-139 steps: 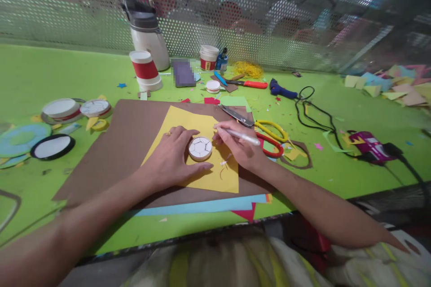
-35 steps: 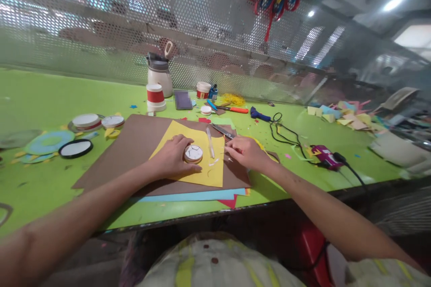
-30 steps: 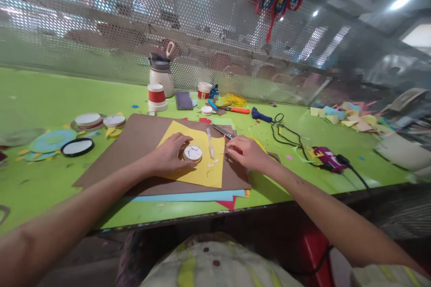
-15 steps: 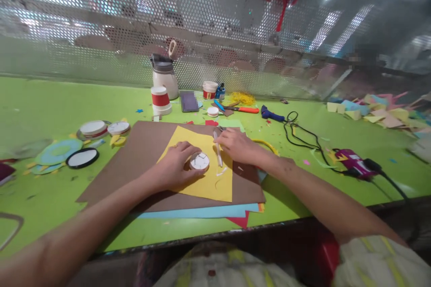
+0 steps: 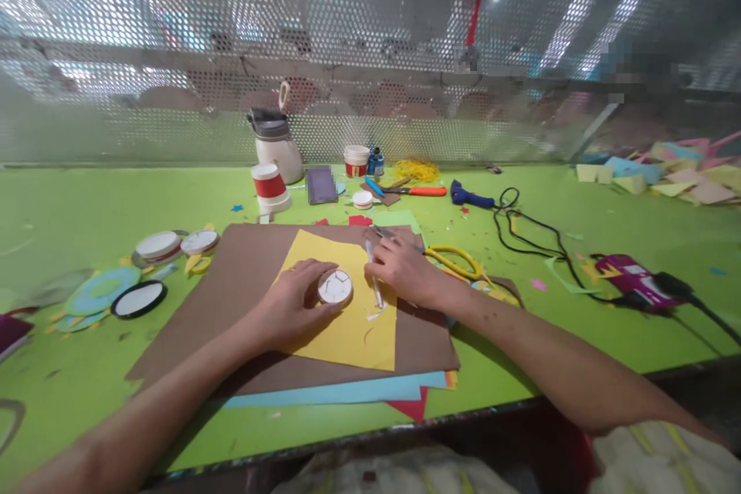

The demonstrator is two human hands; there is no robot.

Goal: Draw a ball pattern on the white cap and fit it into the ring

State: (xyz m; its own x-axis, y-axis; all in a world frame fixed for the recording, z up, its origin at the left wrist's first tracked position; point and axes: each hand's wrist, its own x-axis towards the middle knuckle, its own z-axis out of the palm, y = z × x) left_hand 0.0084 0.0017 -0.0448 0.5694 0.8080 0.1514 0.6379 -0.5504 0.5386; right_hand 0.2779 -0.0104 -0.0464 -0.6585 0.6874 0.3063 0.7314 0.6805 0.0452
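Observation:
My left hand (image 5: 296,299) lies on a yellow sheet (image 5: 353,343), its thumb and fingers curved around the edge of a small white round disc (image 5: 335,287) with black lines like a football pattern. My right hand (image 5: 405,272) is closed, with its fingertips against a slim white pen-like stick (image 5: 377,295) lying across the sheet. White scraps (image 5: 375,316) are at the stick's lower end. Just behind the right hand are scissors with yellow handles (image 5: 457,262); the hand covers part of them. Under the yellow sheet is a larger brown sheet (image 5: 231,285).
To the left lie white lids (image 5: 157,245), a black-rimmed disc (image 5: 139,299) and blue rings (image 5: 101,285). A jug (image 5: 278,150), a red-and-white cup (image 5: 270,187) and an orange-handled tool (image 5: 427,191) stand or lie behind. A blue glue gun (image 5: 472,197) has a cord running right.
The view has tilted up a little. My right hand has drawn back slightly along the white stick, showing more of the yellow scissor handles. My left hand stays at the disc.

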